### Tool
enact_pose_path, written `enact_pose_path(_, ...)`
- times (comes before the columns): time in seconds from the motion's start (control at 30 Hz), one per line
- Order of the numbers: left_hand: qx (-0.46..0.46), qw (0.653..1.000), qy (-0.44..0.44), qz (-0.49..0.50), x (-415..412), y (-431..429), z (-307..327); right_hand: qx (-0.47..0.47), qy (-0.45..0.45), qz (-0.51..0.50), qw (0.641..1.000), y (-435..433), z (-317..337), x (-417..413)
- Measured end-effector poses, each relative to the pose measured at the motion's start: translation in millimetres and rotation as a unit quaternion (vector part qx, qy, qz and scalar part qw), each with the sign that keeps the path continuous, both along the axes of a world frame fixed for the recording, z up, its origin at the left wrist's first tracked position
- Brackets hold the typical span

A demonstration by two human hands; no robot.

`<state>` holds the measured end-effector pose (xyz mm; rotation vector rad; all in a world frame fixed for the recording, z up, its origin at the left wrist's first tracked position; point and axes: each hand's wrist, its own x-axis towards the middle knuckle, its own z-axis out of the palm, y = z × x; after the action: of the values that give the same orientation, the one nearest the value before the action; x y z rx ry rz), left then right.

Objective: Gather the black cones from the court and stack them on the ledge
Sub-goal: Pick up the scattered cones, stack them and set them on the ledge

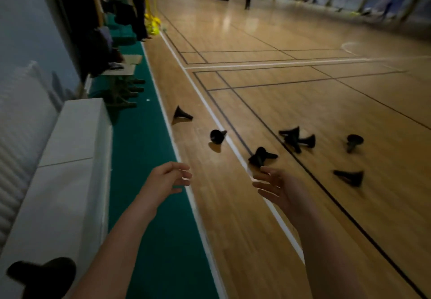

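Far left of our fingers, low in view, one blurred black cone [42, 275] sits on the white ledge [77, 135]. Our left hand [163, 179] is out over the green strip [144, 149], fingers [180, 166] released, loosely spread, holding nothing. Our right hand [277, 186] is over the wood floor [233, 240], fingers [263, 185] released too, empty. Loose cones lie on the floor ahead: far cone [182, 114] and second cone [217, 136] beyond the left fingers, near cone [261, 156] just past the right fingertips, cone cluster [296, 137] and two outer cones [349, 177] well right.
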<state>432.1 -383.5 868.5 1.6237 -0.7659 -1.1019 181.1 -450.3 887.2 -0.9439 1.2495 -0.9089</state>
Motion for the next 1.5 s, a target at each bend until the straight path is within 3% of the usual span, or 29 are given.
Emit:
enact_pose_path(0.43,0.001,0.994,-0.039,-0.1,-164,-102,2,0.034,-0.024,-0.149,0.988,-24,-14,-181)
enact_pose_path(0.9,0.024,0.965,-0.04,-0.257,-256,-242,-18,0.071,-0.012,-0.267,0.961,-97,-13,-242)
enact_pose_path(1.23,0.011,0.954,-0.037,-0.298,-278,-353,-12,0.051,-0.017,-0.299,0.953,-173,-2,-247)
enact_pose_path(1.5,0.045,0.936,-0.036,-0.346,-351,-420,-25,0.064,-0.051,-0.355,0.931,-222,-9,-311)
